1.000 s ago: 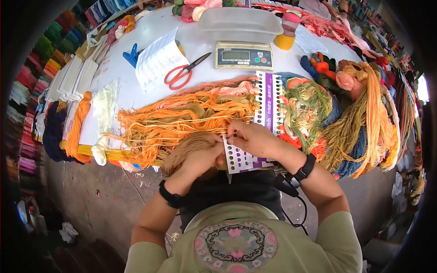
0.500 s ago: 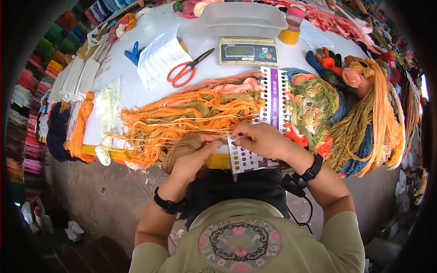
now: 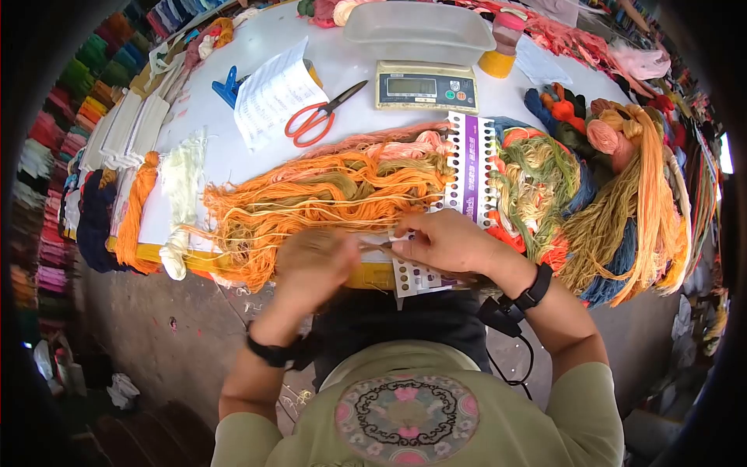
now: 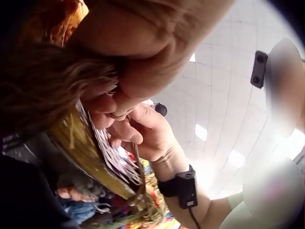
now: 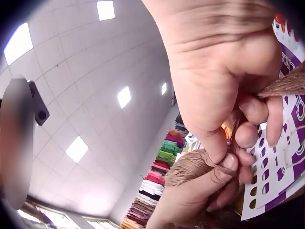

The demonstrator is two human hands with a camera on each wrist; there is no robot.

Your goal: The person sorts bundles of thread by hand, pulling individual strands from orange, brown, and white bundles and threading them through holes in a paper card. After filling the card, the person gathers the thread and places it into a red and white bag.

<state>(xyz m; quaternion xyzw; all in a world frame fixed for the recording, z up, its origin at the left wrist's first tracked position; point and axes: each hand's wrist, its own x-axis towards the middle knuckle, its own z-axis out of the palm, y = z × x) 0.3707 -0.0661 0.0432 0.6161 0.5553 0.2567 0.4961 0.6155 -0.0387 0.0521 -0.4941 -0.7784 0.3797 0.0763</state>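
Note:
In the head view the left hand [image 3: 315, 268], blurred, grips a tan-brown thread bundle, which shows clearly in the right wrist view as a brown skein [image 5: 190, 168] under the left thumb. The right hand [image 3: 443, 243] pinches a strand of the same brown thread above a white and purple punched card [image 3: 420, 279] at the table's front edge. In the right wrist view the fingertips of both hands meet, and brown thread [image 5: 286, 85] trails from the right hand over the card. A second punched card [image 3: 471, 167] lies behind the right hand.
Orange threads [image 3: 311, 194] spread left of the cards, multicoloured skeins [image 3: 537, 187] to the right. Behind them stand a scale [image 3: 428, 86], a clear plastic tray [image 3: 420, 31], red-handled scissors [image 3: 313, 121] and a written sheet [image 3: 272, 101]. A cable [image 3: 529, 373] hangs from the right wrist.
The left hand has moved slightly left and is now blurred, with the thread drawn between the hands. The right hand stays over the card, its fingers still pinching.

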